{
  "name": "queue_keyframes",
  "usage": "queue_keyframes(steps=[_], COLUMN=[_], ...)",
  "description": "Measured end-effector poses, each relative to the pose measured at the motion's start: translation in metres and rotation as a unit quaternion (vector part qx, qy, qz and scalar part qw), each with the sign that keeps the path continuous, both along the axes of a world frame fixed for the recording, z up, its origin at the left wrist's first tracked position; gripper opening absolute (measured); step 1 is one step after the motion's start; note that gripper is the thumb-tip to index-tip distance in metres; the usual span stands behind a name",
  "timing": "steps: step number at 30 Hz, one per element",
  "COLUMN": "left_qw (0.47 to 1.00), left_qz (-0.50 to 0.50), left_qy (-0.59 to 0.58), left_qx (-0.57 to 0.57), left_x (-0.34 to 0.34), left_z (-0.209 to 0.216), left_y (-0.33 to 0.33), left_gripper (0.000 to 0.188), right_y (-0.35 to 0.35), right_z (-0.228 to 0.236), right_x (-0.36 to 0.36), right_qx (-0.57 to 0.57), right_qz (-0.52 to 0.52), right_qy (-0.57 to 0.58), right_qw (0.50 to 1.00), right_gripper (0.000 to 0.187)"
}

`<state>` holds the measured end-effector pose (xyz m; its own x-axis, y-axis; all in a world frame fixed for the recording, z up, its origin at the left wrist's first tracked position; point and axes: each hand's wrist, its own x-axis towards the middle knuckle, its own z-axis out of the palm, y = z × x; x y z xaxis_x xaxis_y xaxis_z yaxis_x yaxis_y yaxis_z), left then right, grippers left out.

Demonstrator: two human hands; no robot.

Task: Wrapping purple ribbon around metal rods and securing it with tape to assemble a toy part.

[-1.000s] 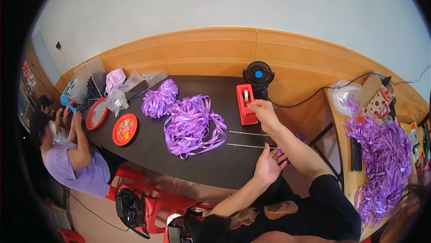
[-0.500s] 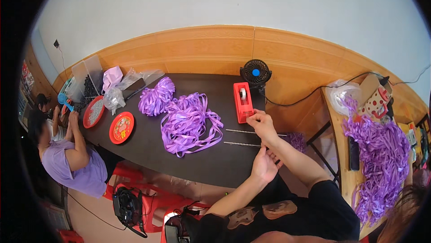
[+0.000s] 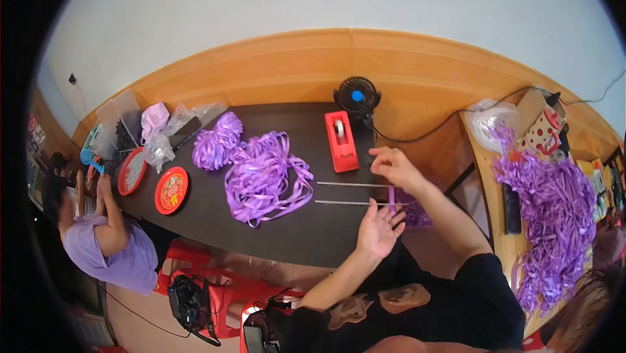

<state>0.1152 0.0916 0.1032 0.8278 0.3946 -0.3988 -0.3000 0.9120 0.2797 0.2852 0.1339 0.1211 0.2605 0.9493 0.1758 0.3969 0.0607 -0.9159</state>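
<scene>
Two thin metal rods [image 3: 352, 184] run parallel out over the right end of the dark table, with a strip of purple ribbon [image 3: 392, 200] spanning them. Below the rods my left hand [image 3: 380, 230] is palm up, fingers apart, its fingertips close to the nearer rod and the ribbon. Above the rods my right hand [image 3: 398, 169] is closed in a pinch; what sits between its fingertips is too small to make out. A red tape dispenser [image 3: 342, 141] with a clear roll stands just left of that hand.
Purple ribbon bundles [image 3: 267, 180] lie mid-table, red dishes [image 3: 171, 190] farther left. A small black fan [image 3: 357, 95] stands at the back. A wooden side table [image 3: 479, 151] at right holds more ribbon [image 3: 554, 222]. A person in purple [image 3: 114, 248] works at far left.
My right hand has moved off the dispenser's near end, to the right and up. My left hand has opened out just below the rods, and the ribbon strip between them now shows.
</scene>
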Motion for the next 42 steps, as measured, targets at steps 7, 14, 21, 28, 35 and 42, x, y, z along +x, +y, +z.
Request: queue_keyframes(steps=[7, 14, 21, 28, 35, 42], left_qw=[0.999, 0.999, 0.999, 0.999, 0.999, 0.999], left_qz=[-0.012, -0.014, -0.01, -0.012, -0.007, -0.007], left_qy=[-0.012, -0.02, -0.012, -0.011, -0.017, -0.015], left_qx=[0.037, 0.04, 0.043, 0.046, 0.037, 0.034], left_x=[-0.002, -0.005, -0.005, -0.004, -0.005, -0.004], left_z=[0.002, 0.001, 0.005, 0.004, 0.005, 0.007], left_y=[0.001, 0.0, -0.001, 0.0, -0.001, -0.001], left_gripper=[0.07, 0.065, 0.067, 0.066, 0.064, 0.056], right_y=[-0.047, -0.047, -0.043, -0.043, -0.045, -0.045], right_z=[0.013, -0.006, -0.013, -0.017, 0.004, 0.028], right_x=[0.044, 0.042, 0.046, 0.043, 0.028, -0.013], right_qx=[-0.141, -0.14, -0.115, -0.118, -0.159, -0.265], right_qz=[0.205, 0.233, 0.29, 0.253, 0.129, 0.004], right_qy=[0.056, 0.091, 0.082, 0.051, -0.117, -0.386], right_qw=[0.967, 0.958, 0.946, 0.959, 0.972, 0.883], right_gripper=[0.013, 0.009, 0.009, 0.011, 0.017, 0.023])
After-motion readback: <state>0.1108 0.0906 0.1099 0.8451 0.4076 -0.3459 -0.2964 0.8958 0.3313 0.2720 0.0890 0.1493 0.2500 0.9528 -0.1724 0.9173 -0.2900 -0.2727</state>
